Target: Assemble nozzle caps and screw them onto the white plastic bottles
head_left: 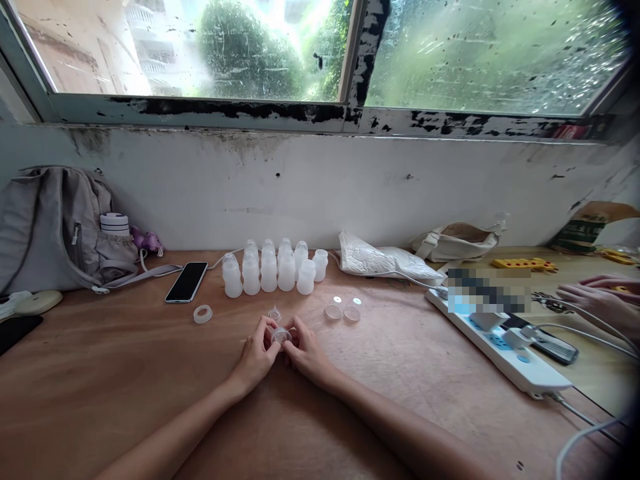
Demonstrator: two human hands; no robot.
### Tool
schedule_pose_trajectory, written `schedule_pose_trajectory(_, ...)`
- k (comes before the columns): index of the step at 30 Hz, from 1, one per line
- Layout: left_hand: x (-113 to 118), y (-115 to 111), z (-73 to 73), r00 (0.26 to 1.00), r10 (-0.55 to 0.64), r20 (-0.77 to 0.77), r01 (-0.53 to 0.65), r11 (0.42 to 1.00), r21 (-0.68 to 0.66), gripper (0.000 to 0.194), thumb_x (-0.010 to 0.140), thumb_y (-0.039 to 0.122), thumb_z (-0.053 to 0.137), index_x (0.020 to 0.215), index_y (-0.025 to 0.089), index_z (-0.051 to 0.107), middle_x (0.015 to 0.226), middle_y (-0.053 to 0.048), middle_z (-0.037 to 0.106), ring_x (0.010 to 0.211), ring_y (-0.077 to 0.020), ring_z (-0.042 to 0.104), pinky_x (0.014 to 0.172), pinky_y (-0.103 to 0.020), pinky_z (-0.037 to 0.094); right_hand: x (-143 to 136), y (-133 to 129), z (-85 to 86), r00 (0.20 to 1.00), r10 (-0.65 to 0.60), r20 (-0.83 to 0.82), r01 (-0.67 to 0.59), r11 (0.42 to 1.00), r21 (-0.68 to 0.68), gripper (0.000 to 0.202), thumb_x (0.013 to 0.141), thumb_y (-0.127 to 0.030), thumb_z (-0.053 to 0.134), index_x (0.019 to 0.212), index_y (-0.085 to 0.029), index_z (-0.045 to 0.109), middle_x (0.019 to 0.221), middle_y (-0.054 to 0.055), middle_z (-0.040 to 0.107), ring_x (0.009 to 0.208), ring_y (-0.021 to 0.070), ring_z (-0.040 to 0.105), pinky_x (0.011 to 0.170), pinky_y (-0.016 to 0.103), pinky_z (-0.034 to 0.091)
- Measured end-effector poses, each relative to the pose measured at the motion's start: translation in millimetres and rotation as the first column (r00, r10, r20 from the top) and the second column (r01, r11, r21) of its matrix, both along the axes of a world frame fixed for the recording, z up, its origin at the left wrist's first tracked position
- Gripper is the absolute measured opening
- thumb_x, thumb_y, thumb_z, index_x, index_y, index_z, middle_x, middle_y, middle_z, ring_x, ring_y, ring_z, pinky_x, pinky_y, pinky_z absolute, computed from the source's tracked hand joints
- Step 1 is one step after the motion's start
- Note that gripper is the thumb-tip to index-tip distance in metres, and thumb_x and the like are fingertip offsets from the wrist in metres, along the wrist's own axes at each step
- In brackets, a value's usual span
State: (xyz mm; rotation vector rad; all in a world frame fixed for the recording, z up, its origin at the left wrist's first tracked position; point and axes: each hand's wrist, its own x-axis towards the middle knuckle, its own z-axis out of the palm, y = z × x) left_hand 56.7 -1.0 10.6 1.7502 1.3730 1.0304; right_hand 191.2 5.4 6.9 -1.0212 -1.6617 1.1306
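Between my two hands is a small clear round piece (281,337), pinched from both sides just above the wooden table. My left hand (257,357) has its thumb and fingers closed on its left edge, and my right hand (306,352) grips the right edge. Just beyond my fingers lies a clear nipple-shaped part (275,313). A translucent ring (203,314) rests to the left. On the right are two clear round caps (333,311) (353,313). Several frosted white bottles (269,270) stand in rows behind, some with pointed tops.
A phone (187,282) and grey backpack (65,223) are at the left. A plastic bag (387,260) and beige pouch (457,241) lie by the wall. A power strip (505,347) with cables crosses the right side; another person's hands (603,300) are at the far right.
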Motion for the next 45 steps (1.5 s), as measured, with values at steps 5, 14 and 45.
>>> schedule_pose_trajectory(5,-0.1,0.7,-2.1,1.000,0.013,0.019,-0.014,1.000,0.018,0.012,0.072,0.023,0.047,0.084,0.021,0.045,0.057,0.006,0.048,0.053,-0.0104,0.048,0.053,-0.020,0.034,-0.1,1.0,-3.2,1.000,-0.007,0.009,0.007,1.000,0.014,0.007,0.073,-0.013,0.045,0.075,-0.020,0.042,0.052,-0.007,0.050,0.038,0.0056,0.044,0.036,0.015,0.035)
schedule_pose_trajectory(14,-2.7,4.6,-5.9,0.987,0.011,0.161,-0.008,1.000,-0.015,0.015,0.075,0.028,0.047,0.087,0.019,0.047,0.067,0.003,0.054,0.057,-0.0110,0.051,0.055,-0.021,0.037,-0.2,3.0,-5.6,0.997,0.003,-0.071,-0.009,0.997,-0.080,0.012,0.081,-0.029,0.042,0.089,-0.019,0.045,0.050,-0.007,0.051,0.035,0.0077,0.047,0.033,0.017,0.038)
schedule_pose_trajectory(45,-2.6,7.1,-3.7,0.908,-0.057,0.416,0.113,0.987,-0.111,0.019,0.078,0.035,0.043,0.090,0.020,0.041,0.078,0.000,0.053,0.060,-0.0103,0.051,0.048,-0.020,0.041,5.0,5.1,1.2,0.954,0.008,-0.300,-0.073,0.976,-0.205,0.038,0.077,-0.042,0.048,0.108,-0.022,0.038,0.071,-0.003,0.054,0.039,0.0069,0.049,0.035,0.019,0.038)
